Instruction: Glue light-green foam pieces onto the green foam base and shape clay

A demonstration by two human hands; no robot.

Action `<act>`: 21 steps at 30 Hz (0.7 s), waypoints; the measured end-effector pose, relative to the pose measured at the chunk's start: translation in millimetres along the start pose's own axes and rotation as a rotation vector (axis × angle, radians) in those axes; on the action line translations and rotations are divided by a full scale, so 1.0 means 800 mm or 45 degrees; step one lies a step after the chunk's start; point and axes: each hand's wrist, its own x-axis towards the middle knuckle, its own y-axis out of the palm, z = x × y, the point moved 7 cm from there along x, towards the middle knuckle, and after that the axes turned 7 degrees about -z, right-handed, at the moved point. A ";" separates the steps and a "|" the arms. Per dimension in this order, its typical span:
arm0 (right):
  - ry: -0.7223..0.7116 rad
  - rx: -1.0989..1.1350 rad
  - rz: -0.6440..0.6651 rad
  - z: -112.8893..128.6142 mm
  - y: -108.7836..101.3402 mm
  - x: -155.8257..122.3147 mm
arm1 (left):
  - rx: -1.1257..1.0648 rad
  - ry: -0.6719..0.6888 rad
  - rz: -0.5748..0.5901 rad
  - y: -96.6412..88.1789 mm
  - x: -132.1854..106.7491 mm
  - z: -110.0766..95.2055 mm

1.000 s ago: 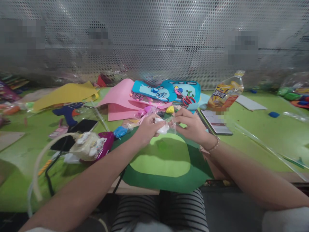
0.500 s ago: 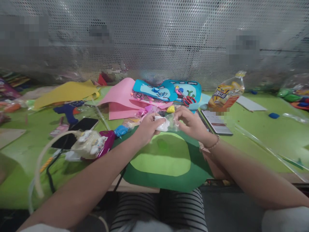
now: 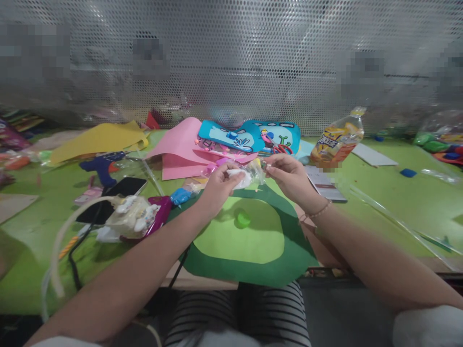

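Observation:
My left hand (image 3: 221,188) is closed around a white lump, likely modelling clay (image 3: 241,178), in a clear plastic bag (image 3: 257,173) whose loose end points right. My right hand (image 3: 289,178) is beside that end, thumb and fingertips pinched on a small white bit (image 3: 268,166). Below both hands lies a dark green paper shape (image 3: 300,250) with a light green oval (image 3: 220,241) on it. A small bright green piece (image 3: 243,219) rests on the oval.
Left are a glue gun (image 3: 103,168), a black phone (image 3: 130,187) and a cream-coloured device with a hose (image 3: 130,217). Behind my hands lie pink sheets (image 3: 177,144), blue decorated cutouts (image 3: 249,135) and red-handled scissors (image 3: 282,149). A bottle (image 3: 338,140) and another phone (image 3: 327,185) are right.
My right hand has moved slightly away from the left, with a small white bit at its fingertips. The left hand has shifted a little left; the bright green piece shows more clearly.

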 end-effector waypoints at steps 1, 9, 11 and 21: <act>-0.004 -0.021 -0.007 -0.001 -0.001 0.000 | 0.008 -0.003 -0.011 -0.001 0.000 0.000; 0.093 0.090 -0.030 -0.005 0.001 0.000 | -0.016 -0.031 -0.037 -0.002 0.001 0.003; 0.161 0.130 -0.047 -0.005 0.003 -0.001 | -0.040 -0.036 -0.041 -0.002 0.001 0.002; 0.228 0.205 -0.069 -0.010 0.000 0.000 | -0.230 -0.242 -0.115 -0.003 -0.001 0.010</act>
